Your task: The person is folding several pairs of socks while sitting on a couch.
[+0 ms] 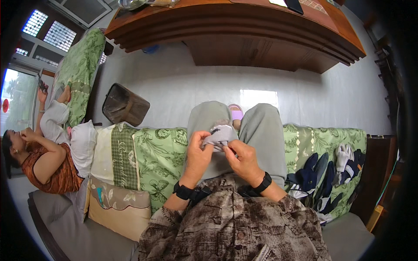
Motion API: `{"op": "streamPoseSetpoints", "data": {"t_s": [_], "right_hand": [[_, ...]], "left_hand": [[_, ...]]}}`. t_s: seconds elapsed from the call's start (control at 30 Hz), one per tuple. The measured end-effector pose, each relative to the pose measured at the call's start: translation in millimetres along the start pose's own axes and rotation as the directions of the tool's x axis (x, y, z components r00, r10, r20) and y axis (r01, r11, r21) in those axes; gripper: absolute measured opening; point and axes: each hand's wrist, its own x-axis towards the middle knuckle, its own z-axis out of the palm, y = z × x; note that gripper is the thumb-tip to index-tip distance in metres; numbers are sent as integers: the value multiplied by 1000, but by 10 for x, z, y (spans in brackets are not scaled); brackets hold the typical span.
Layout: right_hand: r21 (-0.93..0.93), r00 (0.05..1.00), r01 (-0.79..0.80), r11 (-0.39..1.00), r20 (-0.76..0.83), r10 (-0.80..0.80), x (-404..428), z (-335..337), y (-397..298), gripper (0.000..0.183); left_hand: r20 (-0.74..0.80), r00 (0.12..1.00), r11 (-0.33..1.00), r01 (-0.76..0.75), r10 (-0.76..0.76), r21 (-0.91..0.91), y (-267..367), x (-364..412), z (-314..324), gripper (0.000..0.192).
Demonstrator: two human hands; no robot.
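A light grey sock point(222, 133) with a dark mark and a white line is held over my lap. My left hand point(199, 156) pinches its left side between thumb and fingers. On the lower right edge of the same sock, my right hand point(244, 158) has a pinch grip. Part of the fabric is bunched, and my fingers hide some of it. Beneath it are my grey trousers point(261, 140). To my right, several dark socks point(308, 173) and white socks point(343, 156) lie in a loose pile on the green patterned seat cover point(163, 146).
A wooden table point(228, 29) stands ahead, with a phone point(294, 6) on its top. A dark waste bin point(125, 104) is on the tiled floor point(169, 81). Another person point(52, 156) sits at the left, holding up a device, beside a beige cushion point(119, 208).
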Motion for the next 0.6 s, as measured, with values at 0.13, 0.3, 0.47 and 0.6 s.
{"op": "streamPoseSetpoints", "data": {"t_s": [0.13, 0.3, 0.47, 0.6], "right_hand": [[-41, 989, 98, 994, 118, -93, -43, 135, 11, 14], [-49, 988, 141, 989, 75, -137, -3, 78, -83, 13], [18, 991, 62, 998, 114, -63, -82, 159, -70, 13], [31, 996, 28, 999, 84, -30, 11, 158, -47, 13]], "left_hand": [[54, 998, 995, -34, 29, 96, -53, -75, -112, 41], [81, 993, 969, 96, -80, -225, -81, 13, 23, 11], [-204, 970, 973, -92, 136, 211, -206, -58, -128, 16], [-204, 976, 986, -99, 71, -132, -9, 5, 27, 38]]}}
